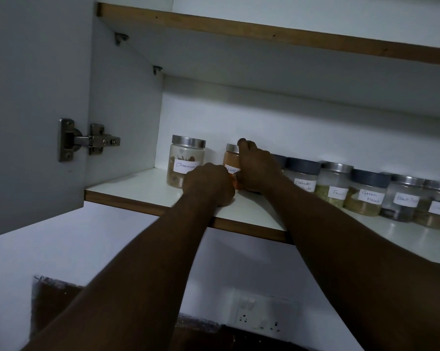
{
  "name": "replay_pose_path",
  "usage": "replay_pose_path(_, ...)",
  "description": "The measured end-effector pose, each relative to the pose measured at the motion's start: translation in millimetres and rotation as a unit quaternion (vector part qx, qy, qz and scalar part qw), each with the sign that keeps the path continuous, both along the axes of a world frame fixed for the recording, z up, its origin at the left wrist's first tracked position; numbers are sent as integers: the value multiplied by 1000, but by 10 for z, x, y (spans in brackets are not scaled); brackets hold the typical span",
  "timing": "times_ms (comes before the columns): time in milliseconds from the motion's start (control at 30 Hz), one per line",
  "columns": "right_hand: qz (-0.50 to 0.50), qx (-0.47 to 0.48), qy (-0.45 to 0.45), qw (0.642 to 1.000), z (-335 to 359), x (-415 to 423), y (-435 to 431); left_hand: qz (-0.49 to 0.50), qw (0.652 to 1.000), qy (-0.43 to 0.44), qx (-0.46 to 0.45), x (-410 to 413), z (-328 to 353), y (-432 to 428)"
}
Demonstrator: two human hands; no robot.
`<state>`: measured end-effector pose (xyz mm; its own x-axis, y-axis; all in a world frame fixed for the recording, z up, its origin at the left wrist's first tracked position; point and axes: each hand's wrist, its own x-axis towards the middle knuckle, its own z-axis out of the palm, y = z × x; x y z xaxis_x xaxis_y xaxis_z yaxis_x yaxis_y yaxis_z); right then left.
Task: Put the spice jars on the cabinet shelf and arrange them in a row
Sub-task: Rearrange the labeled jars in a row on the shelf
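Several clear spice jars with metal or grey lids stand in a row on the white cabinet shelf [138, 192]. The cinnamon jar [184, 160] is at the left end, a gap apart from the red chilli jar [231, 160]. My right hand [257, 168] grips the red chilli jar from its right side, fingers curled over the lid. My left hand [208, 184] is curled in front of that jar, low against its base; its fingers are hidden. To the right stand the coriander jar [302, 177], the fennel jar [334, 184] and the garam masala jar [367, 193].
The open cabinet door [36, 110] with its hinge [87, 140] hangs at the left. An upper shelf [264, 34] spans overhead. Below on the wall is a switch and socket plate [262, 315]. More jars [416, 201] continue to the right edge.
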<state>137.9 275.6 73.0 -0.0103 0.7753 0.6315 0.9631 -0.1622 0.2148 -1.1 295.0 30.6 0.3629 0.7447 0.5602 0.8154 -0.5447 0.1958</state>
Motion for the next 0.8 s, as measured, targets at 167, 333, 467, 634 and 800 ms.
replay_pose_path(167, -2, -8, 24, 1000, -13, -7, -28, -2, 998, -58, 33, -69, 22, -102)
replay_pose_path(333, 68, 95, 125, 985, 18, -99, -184, 2, 948, -252, 192, -167, 191, -348)
replay_pose_path(467, 192, 99, 89, 972, -22, -345, -308, 78, 919, -281, 266, -461, 175, -281)
replay_pose_path(634, 249, 49, 79, 964, -83, -675, -229, -7, 949, -316, -10, -998, 133, 98)
replay_pose_path(800, 237, 12, 69, 969, -94, -824, -70, -66, 930, -326, -158, -1062, 117, 222)
